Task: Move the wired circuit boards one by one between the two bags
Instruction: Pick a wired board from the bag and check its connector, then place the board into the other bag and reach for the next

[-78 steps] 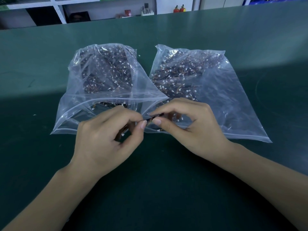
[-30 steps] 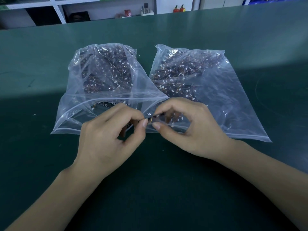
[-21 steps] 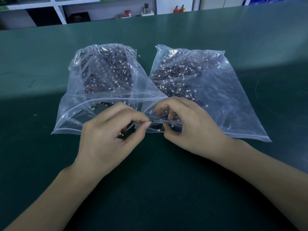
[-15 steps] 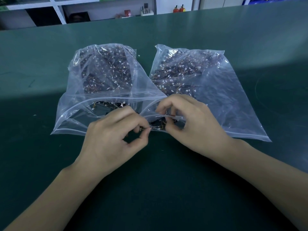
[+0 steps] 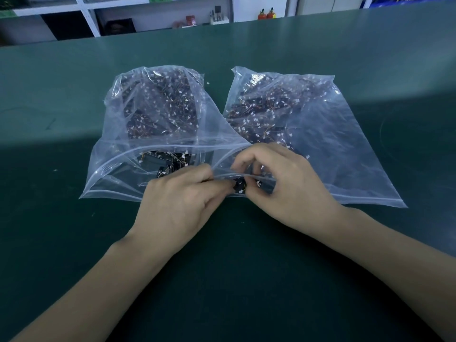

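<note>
While both hands meet at the near edge of the two clear zip bags, the right hand (image 5: 283, 183) pinches a small black circuit board (image 5: 239, 186) between thumb and curled fingers, right at the mouth of the right bag (image 5: 345, 149). Board shows white connector bits; its wires are too small to make out. Left hand (image 5: 177, 201) sits just beside it, fingers curled in, tips touching the lower lip of the left bag (image 5: 118, 164) and close to the same board; cannot tell if it grips the board or only the plastic. Fingertips of the two hands are nearly touching.

Left bag lies open toward the person, mouth gaping, a few loose boards (image 5: 167, 161) visible inside near the opening and a denser pile (image 5: 160, 104) at the far end. Right bag lies flat, its boards and orange-ish wires (image 5: 261, 107) heaped in the far left part, near right part mostly bare plastic. The bags overlap slightly in the middle, the left bag's corner over the right bag's edge.

Both sit on a dark green table (image 5: 74, 243). White shelving (image 5: 160, 11) with small items runs along the back wall.
</note>
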